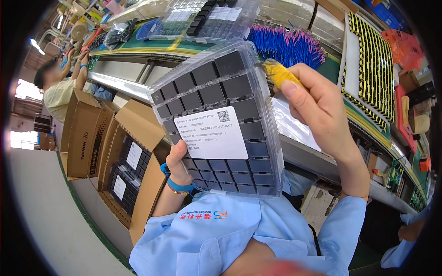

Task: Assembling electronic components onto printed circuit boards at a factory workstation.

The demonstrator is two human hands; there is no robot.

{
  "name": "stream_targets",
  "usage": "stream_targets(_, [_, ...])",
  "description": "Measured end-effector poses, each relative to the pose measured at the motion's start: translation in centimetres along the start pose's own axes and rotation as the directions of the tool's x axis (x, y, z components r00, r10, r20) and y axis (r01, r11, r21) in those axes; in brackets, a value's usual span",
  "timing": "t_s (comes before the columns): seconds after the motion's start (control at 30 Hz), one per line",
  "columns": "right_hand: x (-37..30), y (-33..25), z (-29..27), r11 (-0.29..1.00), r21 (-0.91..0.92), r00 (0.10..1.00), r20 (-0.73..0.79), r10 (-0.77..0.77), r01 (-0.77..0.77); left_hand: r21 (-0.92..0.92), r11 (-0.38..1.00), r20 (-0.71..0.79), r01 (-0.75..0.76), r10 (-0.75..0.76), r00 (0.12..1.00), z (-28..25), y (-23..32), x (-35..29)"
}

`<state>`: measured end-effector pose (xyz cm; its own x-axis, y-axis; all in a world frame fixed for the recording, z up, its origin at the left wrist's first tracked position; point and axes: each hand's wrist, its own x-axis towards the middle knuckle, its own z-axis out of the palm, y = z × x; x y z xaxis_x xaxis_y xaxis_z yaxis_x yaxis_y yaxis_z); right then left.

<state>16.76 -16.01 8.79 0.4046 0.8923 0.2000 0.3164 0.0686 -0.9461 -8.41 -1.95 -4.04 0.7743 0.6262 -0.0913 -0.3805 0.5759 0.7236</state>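
A clear plastic tray [272, 142] stands tilted in front of my chest, filled with rows of black block-shaped components [237, 86]. A white printed label [212, 131] is on its face. My left hand [178, 163] grips the tray's lower left side, with the thumb on the front and the other fingers hidden behind. At the upper right corner, my right hand [317, 103] pinches a small yellow tool [279, 73] with dark marks, seemingly wrapped in tape. The tool's tip is against or very close to the tray's edge; its exact kind is unclear.
At left an open cardboard box [149, 202] holds similar labelled trays, beside another carton [83, 138]. More trays [216, 28], blue wires [287, 48] and a foam sheet of yellow-black parts [368, 69] lie along the bench. A co-worker [60, 87] stands far left.
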Motion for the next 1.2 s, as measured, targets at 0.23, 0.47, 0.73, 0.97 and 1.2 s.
stream_targets(0.23, [0.1,-1.5,-1.3,0.976,-0.216,0.998,0.046,0.032,-0.021,0.034,0.998,-0.047,-0.062,0.063,0.997,2.9,0.8,1.8])
stream_targets(0.47, [-3.5,-1.2,0.0,0.98,-0.198,0.995,-0.097,-0.024,0.005,-0.225,0.941,-0.052,-0.252,0.247,0.968,5.5,2.7,7.6])
stream_targets(0.73, [-2.0,-0.2,3.9,0.981,-0.143,0.909,-0.38,-0.175,0.129,-0.378,0.897,-0.01,-0.231,0.245,0.969,10.0,2.1,9.0])
stream_targets(0.97, [-1.6,1.0,7.3,0.983,-0.088,0.904,-0.386,-0.185,0.164,-0.337,0.903,-0.033,-0.266,0.271,0.962,11.5,1.5,10.0])
stream_targets(1.2, [-3.9,3.4,10.1,0.996,-0.061,0.964,-0.252,-0.082,0.068,-0.342,0.831,-0.076,-0.439,0.442,0.894,12.0,3.0,11.8])
